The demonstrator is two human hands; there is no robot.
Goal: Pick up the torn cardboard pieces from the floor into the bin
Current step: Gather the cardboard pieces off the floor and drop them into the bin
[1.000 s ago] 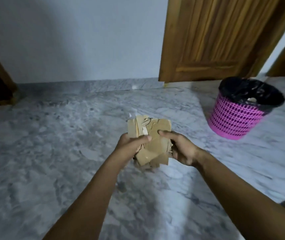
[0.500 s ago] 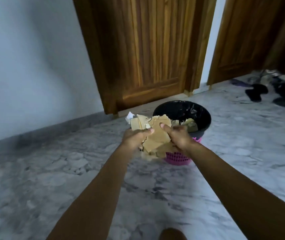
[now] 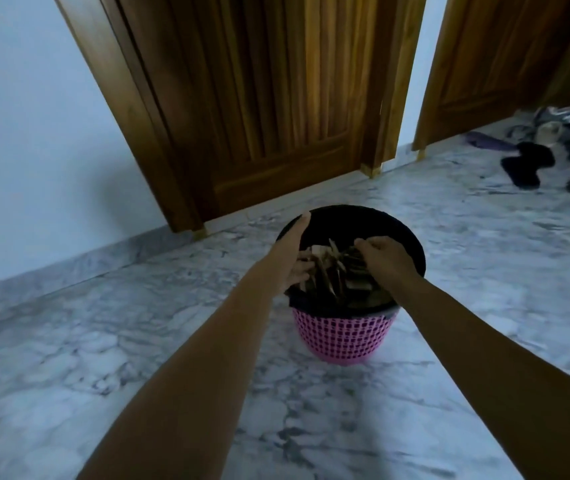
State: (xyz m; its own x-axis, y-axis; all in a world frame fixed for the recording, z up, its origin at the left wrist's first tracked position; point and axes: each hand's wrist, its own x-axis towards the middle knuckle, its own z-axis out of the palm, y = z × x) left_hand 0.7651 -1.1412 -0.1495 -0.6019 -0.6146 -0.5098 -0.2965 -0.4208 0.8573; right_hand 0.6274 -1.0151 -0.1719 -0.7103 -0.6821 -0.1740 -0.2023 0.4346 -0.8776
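Observation:
A pink mesh bin (image 3: 342,337) with a black liner stands on the marble floor in front of me. Both my hands are over its mouth. A bunch of torn brown cardboard pieces (image 3: 328,277) sits edge-up inside the liner between them. My left hand (image 3: 290,258) is at the bin's left rim, its thumb straight and lifted away, its fingers touching the left side of the pieces. My right hand (image 3: 389,259) is curled, with its fingers bent down over the right side of the bunch. The lower parts of the pieces are lost in the dark liner.
A wooden door (image 3: 259,116) stands just behind the bin and a second wooden door (image 3: 505,64) is at the far right. Dark shoes and clothing (image 3: 529,164) lie on the floor at the right. A white wall runs along the left.
Both hands carried the cardboard bunch from in front of the bin to over its mouth and lowered it inside. My left thumb has lifted off the pieces.

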